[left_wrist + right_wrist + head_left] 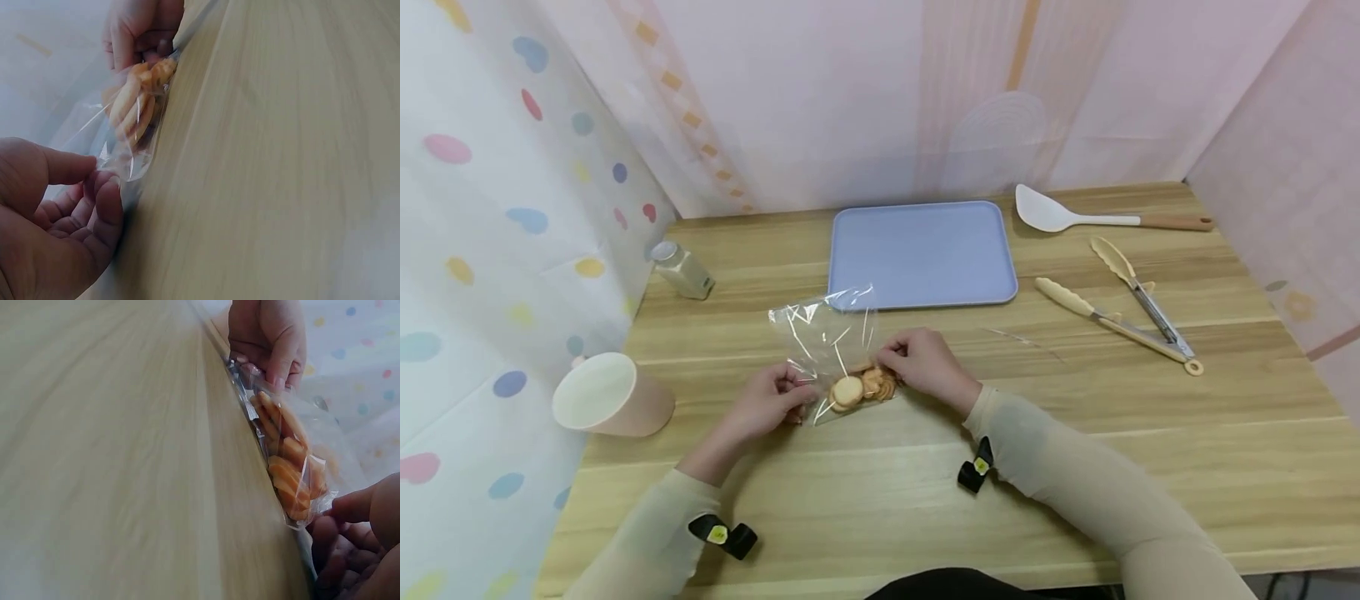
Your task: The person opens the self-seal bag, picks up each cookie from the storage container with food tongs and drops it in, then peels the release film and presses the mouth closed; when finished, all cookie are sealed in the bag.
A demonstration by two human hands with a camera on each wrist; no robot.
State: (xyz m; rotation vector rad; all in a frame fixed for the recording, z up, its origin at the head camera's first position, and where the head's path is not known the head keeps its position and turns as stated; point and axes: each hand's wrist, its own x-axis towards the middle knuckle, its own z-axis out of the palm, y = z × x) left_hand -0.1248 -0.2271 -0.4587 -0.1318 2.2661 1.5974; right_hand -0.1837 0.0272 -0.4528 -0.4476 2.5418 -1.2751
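A clear plastic bag (827, 333) with several cookies (848, 392) at its bottom lies low over the table between my two hands. My left hand (777, 396) pinches the bag's left edge between thumb and fingers. At the opposite edge, beside the cookies, my right hand (922, 362) pinches the plastic. In the left wrist view the cookies (134, 103) bunch up near the far hand. Seen from the right wrist, the bag's film (312, 469) stretches from one hand to the other. The bag's upper part spreads away from me, overlapping the tray's near-left corner.
A blue tray (925, 254) lies at the back. On the right are a white spatula (1045, 212) and splayed tongs (1150, 321). A thin clear strip (1022, 340) lies right of my right hand. At left stand a pink cup (636, 404) and a tilted seasoning jar (682, 271).
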